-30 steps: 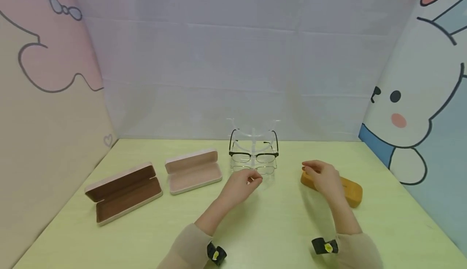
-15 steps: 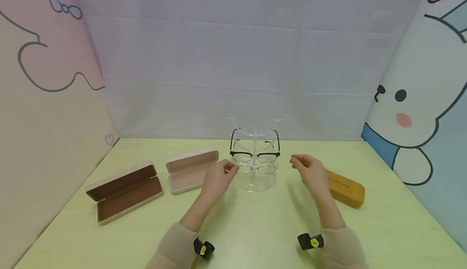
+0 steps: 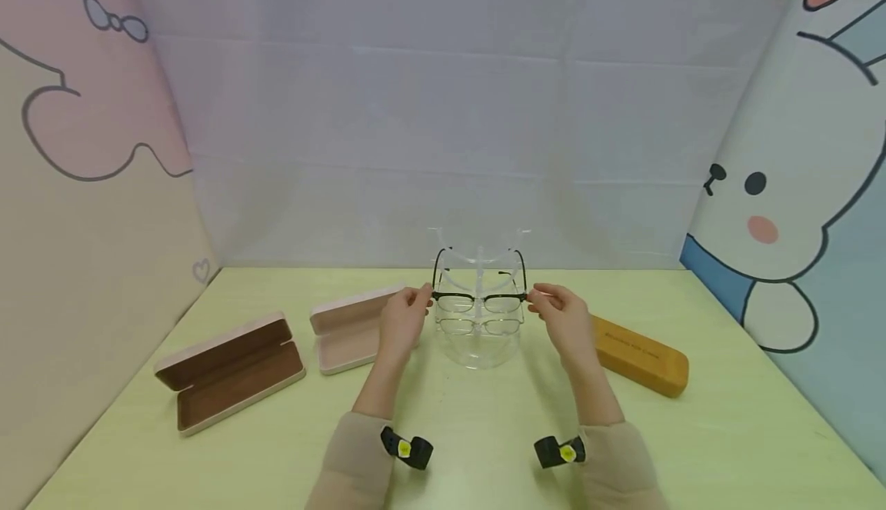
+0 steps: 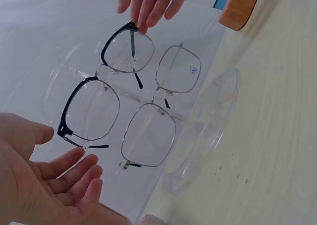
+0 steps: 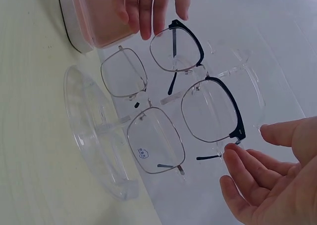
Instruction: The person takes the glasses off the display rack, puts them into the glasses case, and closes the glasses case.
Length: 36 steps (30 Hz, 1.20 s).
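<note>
Black-browed glasses (image 3: 504, 296) sit on the upper tier of a clear display stand (image 3: 477, 358); thin metal-framed glasses (image 3: 477, 327) rest on the tier below. My left hand (image 3: 403, 319) is at the left end of the black-browed pair. In the left wrist view, that hand's thumb and fingers (image 4: 74, 160) are spread around the frame corner, not closed on it. My right hand (image 3: 564, 321) is at the other end. Its index finger (image 5: 238, 158) seems to touch the hinge, while the thumb stays apart in the right wrist view.
Left of the stand lie two cases with raised lids: a brown-lined glasses case (image 3: 238, 383) and a pink-lined glasses case (image 3: 349, 337), partly behind my left hand. A mustard-yellow case (image 3: 640, 356) lies right of my right hand. A pale curtain (image 3: 374, 125) hangs behind the table.
My left hand has moved left and up from in front of the stand to the glasses' left end. My right hand has moved left from over the yellow case to their right end.
</note>
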Tool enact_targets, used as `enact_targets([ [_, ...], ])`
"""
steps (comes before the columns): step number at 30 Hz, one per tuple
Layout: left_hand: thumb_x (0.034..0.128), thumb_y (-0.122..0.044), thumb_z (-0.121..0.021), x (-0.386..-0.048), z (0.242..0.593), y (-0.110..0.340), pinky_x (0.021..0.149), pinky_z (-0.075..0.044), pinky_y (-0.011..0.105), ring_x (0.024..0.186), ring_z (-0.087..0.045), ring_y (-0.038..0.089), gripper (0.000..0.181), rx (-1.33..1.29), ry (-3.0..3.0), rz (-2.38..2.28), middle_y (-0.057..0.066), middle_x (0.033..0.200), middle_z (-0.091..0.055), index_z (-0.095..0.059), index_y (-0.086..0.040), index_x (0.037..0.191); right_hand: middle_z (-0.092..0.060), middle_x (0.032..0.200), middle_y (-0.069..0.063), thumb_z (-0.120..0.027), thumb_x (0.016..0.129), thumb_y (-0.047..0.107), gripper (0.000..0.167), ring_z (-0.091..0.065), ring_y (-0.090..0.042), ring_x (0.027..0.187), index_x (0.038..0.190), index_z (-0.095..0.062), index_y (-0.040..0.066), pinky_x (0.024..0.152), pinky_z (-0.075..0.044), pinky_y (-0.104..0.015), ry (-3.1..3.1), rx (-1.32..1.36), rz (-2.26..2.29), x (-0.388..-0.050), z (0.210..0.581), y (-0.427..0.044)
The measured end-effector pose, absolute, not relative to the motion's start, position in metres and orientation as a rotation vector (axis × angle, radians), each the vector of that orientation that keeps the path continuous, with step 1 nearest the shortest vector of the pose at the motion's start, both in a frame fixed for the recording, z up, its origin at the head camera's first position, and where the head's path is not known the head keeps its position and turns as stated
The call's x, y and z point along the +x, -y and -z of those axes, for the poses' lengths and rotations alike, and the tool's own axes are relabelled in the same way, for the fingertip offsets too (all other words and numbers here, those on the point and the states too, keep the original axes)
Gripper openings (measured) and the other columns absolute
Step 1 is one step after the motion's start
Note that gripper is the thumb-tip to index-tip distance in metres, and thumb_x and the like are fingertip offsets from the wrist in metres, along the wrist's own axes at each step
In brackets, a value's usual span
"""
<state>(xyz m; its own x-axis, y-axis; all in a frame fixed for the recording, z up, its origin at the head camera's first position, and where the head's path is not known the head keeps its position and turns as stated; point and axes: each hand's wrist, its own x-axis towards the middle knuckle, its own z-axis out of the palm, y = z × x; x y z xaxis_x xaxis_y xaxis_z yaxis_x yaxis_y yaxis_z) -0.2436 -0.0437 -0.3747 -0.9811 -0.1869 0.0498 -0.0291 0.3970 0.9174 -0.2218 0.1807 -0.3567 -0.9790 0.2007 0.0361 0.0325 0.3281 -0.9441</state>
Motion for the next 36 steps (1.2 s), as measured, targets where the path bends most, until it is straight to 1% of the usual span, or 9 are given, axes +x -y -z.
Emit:
enact_targets([
  [5, 0.0914, -0.036, -0.05, -0.244, 0.38, 0.04, 0.064, -0.042, 0.027, 0.081, -0.06, 0.019, 0.034, 0.178, 2.431, 1.695, 0.012, 0.091, -0.066, -0.067, -0.006, 0.09, -0.065, 0.107, -0.018, -0.053, 0.092, 0.019, 0.034, -0.063, -0.025, 0.095, 0.12, -0.055, 0.001, 0.079, -0.044, -0.026, 2.383, -0.238, -1.79, -0.225, 0.36, -0.174],
  [11, 0.0908, -0.03, -0.053, -0.242, 0.381, 0.038, 0.066, -0.041, 0.028, 0.086, -0.06, 0.025, 0.028, 0.185, 2.371, 1.789, 0.016, 0.091, -0.066, -0.066, -0.006, 0.092, -0.065, 0.108, -0.015, -0.054, 0.091, 0.014, 0.032, -0.065, -0.014, 0.089, 0.12, -0.055, 0.002, 0.087, -0.043, -0.031, 2.359, -0.235, -1.834, -0.225, 0.365, -0.171],
  [17, 0.0914, -0.026, -0.053, -0.244, 0.379, 0.04, 0.079, -0.049, 0.038, 0.088, -0.06, 0.033, 0.027, 0.113, 2.285, 1.929, 0.018, 0.091, -0.065, -0.065, -0.002, 0.095, -0.066, 0.105, -0.014, -0.053, 0.092, 0.017, 0.03, -0.064, -0.008, 0.084, 0.118, -0.057, 0.002, 0.082, -0.044, -0.025, 2.339, -0.227, -1.839, -0.224, 0.364, -0.171],
  [20, 0.0912, -0.025, -0.054, -0.244, 0.375, 0.041, 0.081, -0.05, 0.039, 0.089, -0.061, 0.035, 0.026, 0.072, 2.249, 1.982, 0.019, 0.093, -0.065, -0.065, -0.001, 0.096, -0.066, 0.105, -0.014, -0.052, 0.093, 0.019, 0.03, -0.064, -0.009, 0.083, 0.116, -0.057, 0.0, 0.081, -0.046, -0.024, 2.302, -0.22, -1.859, -0.224, 0.362, -0.171],
  [24, 0.0904, -0.023, -0.056, -0.242, 0.368, 0.042, 0.079, -0.051, 0.033, 0.085, -0.063, 0.028, 0.025, 0.045, 2.222, 2.046, 0.019, 0.094, -0.064, -0.064, -0.001, 0.096, -0.068, 0.095, -0.007, -0.052, 0.093, 0.017, 0.029, -0.063, -0.003, 0.076, 0.113, -0.057, -0.003, 0.083, -0.048, -0.027, 2.235, -0.246, -1.922, -0.222, 0.358, -0.17],
  [27, 0.0897, -0.02, -0.057, -0.24, 0.363, 0.042, 0.078, -0.051, 0.032, 0.075, -0.062, 0.017, 0.024, 0.015, 2.182, 2.138, 0.017, 0.09, -0.064, -0.064, 0.002, 0.096, -0.066, 0.082, 0.006, -0.053, 0.092, 0.015, 0.028, -0.06, 0.0, 0.071, 0.112, -0.057, -0.004, 0.079, -0.049, -0.023, 2.182, -0.28, -1.982, -0.221, 0.355, -0.17],
  [29, 0.0893, -0.017, -0.057, -0.239, 0.359, 0.043, 0.08, -0.051, 0.033, 0.071, -0.06, 0.011, 0.023, 0.0, 2.151, 2.222, 0.011, 0.084, -0.064, -0.063, 0.005, 0.095, -0.063, 0.076, 0.013, -0.054, 0.092, 0.014, 0.028, -0.059, 0.0, 0.07, 0.113, -0.056, -0.005, 0.078, -0.048, -0.021, 2.158, -0.276, -2.024, -0.219, 0.353, -0.171],
  [34, 0.0895, -0.014, -0.056, -0.238, 0.352, 0.049, 0.085, -0.049, 0.038, 0.073, -0.058, 0.014, 0.021, -0.037, 2.157, 2.381, 0.003, 0.079, -0.061, -0.061, 0.005, 0.095, -0.062, 0.074, 0.017, -0.053, 0.092, 0.013, 0.032, -0.059, -0.001, 0.074, 0.117, -0.051, -0.006, 0.079, -0.047, -0.02, 2.129, -0.252, -2.158, -0.215, 0.348, -0.175],
  [36, 0.0899, -0.015, -0.055, -0.237, 0.352, 0.052, 0.087, -0.048, 0.039, 0.076, -0.058, 0.016, 0.021, -0.068, 2.183, 2.413, 0.004, 0.081, -0.061, -0.061, 0.004, 0.096, -0.062, 0.074, 0.018, -0.053, 0.092, 0.014, 0.034, -0.059, -0.001, 0.075, 0.119, -0.05, -0.006, 0.078, -0.047, -0.018, 2.13, -0.259, -2.199, -0.214, 0.346, -0.177],
])
